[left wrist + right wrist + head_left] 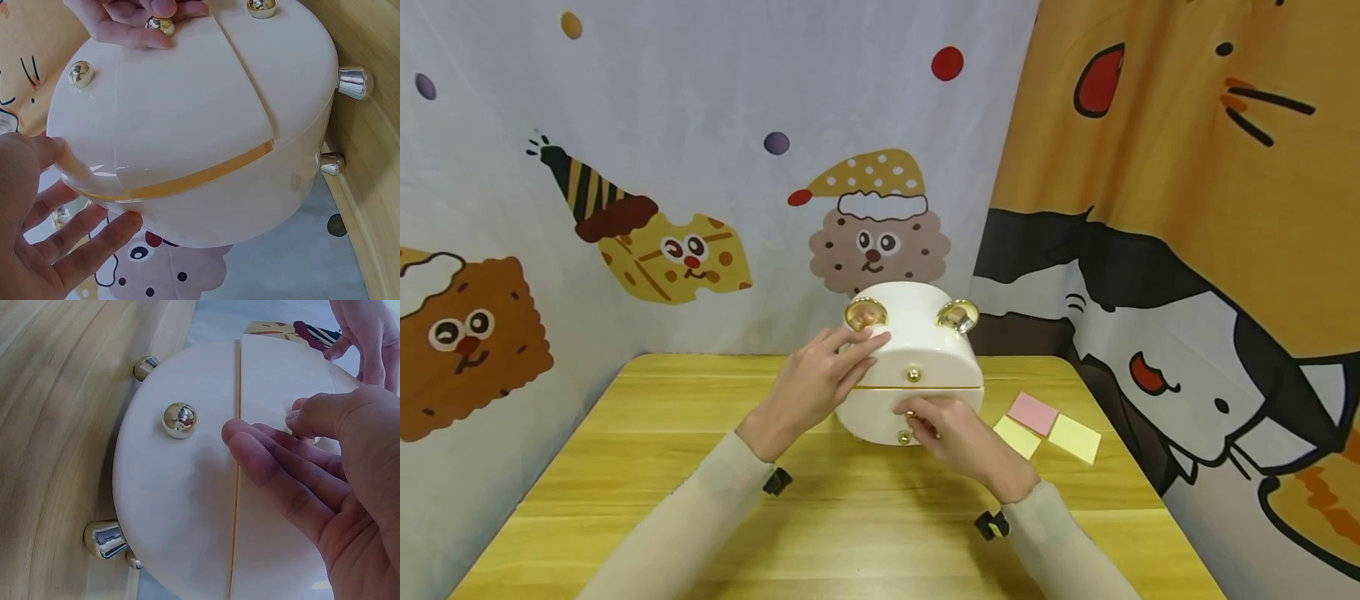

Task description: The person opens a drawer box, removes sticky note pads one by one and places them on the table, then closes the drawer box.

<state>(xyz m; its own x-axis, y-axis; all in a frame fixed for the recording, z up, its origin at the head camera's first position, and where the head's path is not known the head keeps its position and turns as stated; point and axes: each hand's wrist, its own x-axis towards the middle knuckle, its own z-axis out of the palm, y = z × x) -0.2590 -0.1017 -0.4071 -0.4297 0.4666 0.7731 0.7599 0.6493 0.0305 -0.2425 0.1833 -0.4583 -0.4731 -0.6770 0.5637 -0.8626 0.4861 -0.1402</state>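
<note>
A white rounded jewelry box [917, 337] with gold ears [958, 316] and gold feet [355, 83] stands upright on the table. Three round gold knobs line its front. My right hand [958, 437] pinches the middle knob [160, 25] between thumb and finger, its other fingers extended over the front. The middle drawer [181, 106] sticks out slightly, baring a gold strip along its side in the left wrist view. My left hand [816, 383] rests with spread fingers against the box's upper left side, near the ear. The drawer's inside is hidden.
To the right of the box lie a pink sticky note pad [1033, 413] and two yellow ones [1075, 438] on the wooden table [700, 467]. Cartoon-printed curtains [715, 108] hang close behind the table and on its right.
</note>
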